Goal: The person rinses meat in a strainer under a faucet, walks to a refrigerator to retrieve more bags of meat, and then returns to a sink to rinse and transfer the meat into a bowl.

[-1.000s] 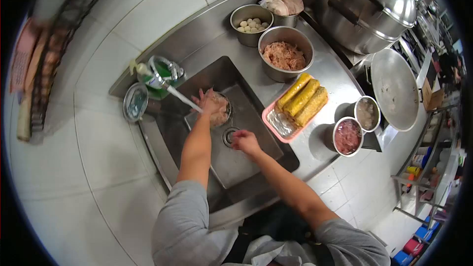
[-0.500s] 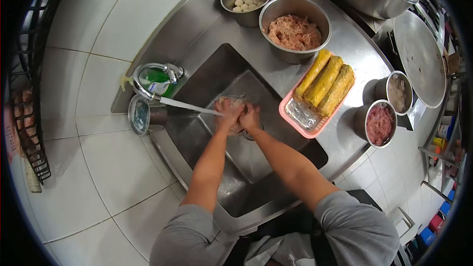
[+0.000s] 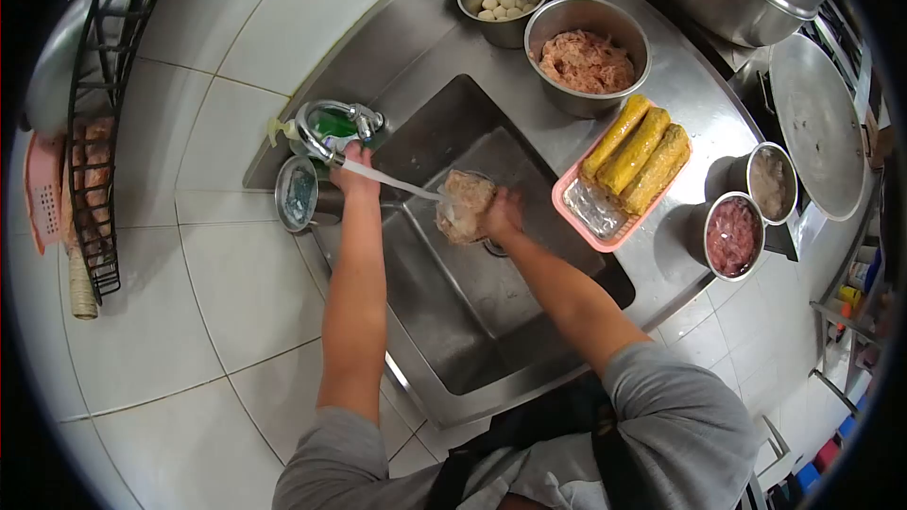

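Water runs from the curved faucet (image 3: 321,132) into the steel sink (image 3: 453,302). My left hand (image 3: 357,173) is up at the faucet, its fingers partly hidden behind the spout, so what they grip is unclear. Under the stream in the sink is a pale, brownish lump (image 3: 466,207) that looks like meat. My right hand (image 3: 503,215) holds this lump by its right side, fingers curled against it.
Right of the sink stands a pink basket (image 3: 559,200) with yellow rolls (image 3: 642,159). Behind are bowls of minced meat (image 3: 587,62) and white balls (image 3: 510,4). Two small metal pots (image 3: 733,238) sit farther right. A metal cup (image 3: 297,194) is left of the sink.
My left hand has left the lump and moved up and left to the faucet. My right hand stays with the lump, which now shows more clearly. The whole view has shifted slightly.
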Motion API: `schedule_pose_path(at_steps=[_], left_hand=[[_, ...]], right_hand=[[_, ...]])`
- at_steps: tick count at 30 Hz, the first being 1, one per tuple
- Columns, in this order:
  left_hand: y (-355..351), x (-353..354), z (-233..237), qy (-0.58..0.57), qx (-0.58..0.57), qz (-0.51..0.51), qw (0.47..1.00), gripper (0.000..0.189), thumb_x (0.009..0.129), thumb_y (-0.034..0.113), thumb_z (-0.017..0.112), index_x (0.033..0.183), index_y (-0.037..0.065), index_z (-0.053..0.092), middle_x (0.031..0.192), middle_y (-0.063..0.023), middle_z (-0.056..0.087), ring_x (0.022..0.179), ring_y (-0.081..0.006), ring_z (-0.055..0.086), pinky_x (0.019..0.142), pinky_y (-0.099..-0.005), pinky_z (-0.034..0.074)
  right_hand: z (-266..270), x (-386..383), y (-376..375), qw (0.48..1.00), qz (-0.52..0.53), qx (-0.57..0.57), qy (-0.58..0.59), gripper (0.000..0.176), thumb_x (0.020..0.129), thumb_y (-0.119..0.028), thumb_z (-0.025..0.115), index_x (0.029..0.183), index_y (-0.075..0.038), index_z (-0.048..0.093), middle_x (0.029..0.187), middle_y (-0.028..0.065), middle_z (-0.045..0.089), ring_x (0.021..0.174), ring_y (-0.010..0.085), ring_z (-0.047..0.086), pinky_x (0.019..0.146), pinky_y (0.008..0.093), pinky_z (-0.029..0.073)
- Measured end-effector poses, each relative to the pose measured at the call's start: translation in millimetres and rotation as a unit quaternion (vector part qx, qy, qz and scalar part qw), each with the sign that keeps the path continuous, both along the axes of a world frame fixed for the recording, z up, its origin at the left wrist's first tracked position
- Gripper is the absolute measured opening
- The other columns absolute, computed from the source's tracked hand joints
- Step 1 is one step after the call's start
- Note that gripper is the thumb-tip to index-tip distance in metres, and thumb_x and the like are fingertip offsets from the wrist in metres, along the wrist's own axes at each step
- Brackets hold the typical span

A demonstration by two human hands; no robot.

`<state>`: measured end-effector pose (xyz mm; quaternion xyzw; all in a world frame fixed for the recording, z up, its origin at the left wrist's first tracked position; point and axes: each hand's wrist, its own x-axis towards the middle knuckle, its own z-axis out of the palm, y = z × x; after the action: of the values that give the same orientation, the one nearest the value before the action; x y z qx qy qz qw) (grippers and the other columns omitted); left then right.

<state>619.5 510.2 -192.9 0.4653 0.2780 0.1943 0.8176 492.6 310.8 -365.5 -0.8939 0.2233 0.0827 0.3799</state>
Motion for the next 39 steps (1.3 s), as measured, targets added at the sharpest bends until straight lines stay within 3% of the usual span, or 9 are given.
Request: schedule_pose_path(at_steps=[5,8,10,11,15,21,25,27,39], left_hand=[[-41.7,-13.1,19.6,-0.027,0.336,-0.064,0.939,0.052,0.082,0.000,0.050,0.131,0.000,0.034,0.125,-0.0147,0.048,0.116,-0.0257,0.046,0.099,-0.0359,0.034],[-26.2,-47.0,-8.2,0.035,0.526,-0.175,0.832,0.067,0.076,-0.005,0.050,0.137,-0.001,0.024,0.139,-0.0245,0.031,0.131,-0.0305,0.030,0.106,-0.0356,0.026],[-45.6,-76.4,-26.2,0.191,0.583,-0.309,0.727,0.065,0.078,0.022,0.061,0.132,-0.001,0.035,0.130,-0.0228,0.045,0.121,-0.0348,0.043,0.100,-0.0381,0.034],[-49.7,-87.8,-53.2,0.286,0.515,-0.356,0.726,0.068,0.077,0.031,0.064,0.133,0.003,0.036,0.129,-0.0228,0.046,0.121,-0.0342,0.044,0.100,-0.0370,0.035],[-65.1,-114.4,-108.1,0.372,0.495,-0.302,0.725,0.094,0.065,0.048,0.072,0.139,0.014,0.025,0.141,-0.0245,0.028,0.128,-0.0380,0.031,0.102,-0.0426,0.031],[-52.0,-111.0,-153.2,0.316,0.447,-0.334,0.767,0.100,0.058,0.050,0.076,0.138,0.017,0.026,0.137,-0.0211,0.028,0.127,-0.0386,0.027,0.103,-0.0439,0.029],[-43.4,-123.2,-160.0,0.248,0.497,-0.349,0.755,0.097,0.058,0.046,0.078,0.136,0.017,0.028,0.135,-0.0199,0.027,0.125,-0.0390,0.029,0.101,-0.0471,0.030],[-37.5,-137.4,-164.4,0.242,0.439,-0.297,0.813,0.096,0.060,0.042,0.078,0.138,0.018,0.027,0.135,-0.0189,0.028,0.124,-0.0367,0.033,0.099,-0.0466,0.033],[-16.3,-265.5,1.8,0.244,0.019,-0.221,0.944,0.072,0.075,0.032,0.072,0.130,0.000,0.039,0.120,-0.0123,0.051,0.109,-0.0219,0.050,0.088,-0.0336,0.042]], right_hand=[[78.3,47.9,46.4,0.933,0.048,0.356,0.003,0.025,0.065,-0.008,0.061,0.090,-0.005,0.061,0.098,0.0207,0.061,0.093,0.0332,0.059,0.080,0.0412,0.047],[76.0,62.9,81.4,0.970,0.138,0.200,-0.011,0.026,0.065,-0.013,0.064,0.089,-0.003,0.063,0.100,0.0200,0.061,0.094,0.0321,0.059,0.081,0.0404,0.047],[77.7,50.0,59.2,0.984,0.135,0.089,-0.074,0.029,0.066,-0.015,0.064,0.090,-0.001,0.063,0.104,0.0201,0.061,0.096,0.0324,0.058,0.082,0.0407,0.046],[74.4,41.2,43.9,0.982,0.129,-0.022,-0.137,0.032,0.066,-0.018,0.064,0.092,0.001,0.064,0.107,0.0203,0.060,0.098,0.0327,0.058,0.083,0.0410,0.046],[-5.5,20.3,-0.6,0.962,-0.015,0.162,0.218,0.054,0.072,-0.017,0.062,0.119,0.004,0.048,0.113,0.0220,0.056,0.102,0.0342,0.056,0.085,0.0399,0.046],[-9.2,1.6,-4.3,0.836,-0.139,0.443,0.291,0.057,0.073,-0.006,0.059,0.126,0.003,0.040,0.106,0.0191,0.058,0.101,0.0287,0.058,0.085,0.0375,0.046],[-58.7,-6.0,5.9,0.845,-0.124,0.449,0.263,0.054,0.074,-0.004,0.057,0.125,0.003,0.041,0.110,0.0199,0.057,0.096,0.0293,0.059,0.077,0.0374,0.049],[-71.2,-13.9,12.1,0.959,-0.090,0.239,0.127,0.051,0.075,-0.005,0.057,0.123,0.004,0.043,0.109,0.0200,0.056,0.090,0.0292,0.061,0.064,0.0365,0.053],[177.0,-117.7,-6.0,0.929,-0.093,0.341,0.106,0.011,0.072,0.002,0.054,0.076,0.006,0.063,0.069,0.0131,0.062,0.054,0.0234,0.063,0.043,0.0379,0.055]])
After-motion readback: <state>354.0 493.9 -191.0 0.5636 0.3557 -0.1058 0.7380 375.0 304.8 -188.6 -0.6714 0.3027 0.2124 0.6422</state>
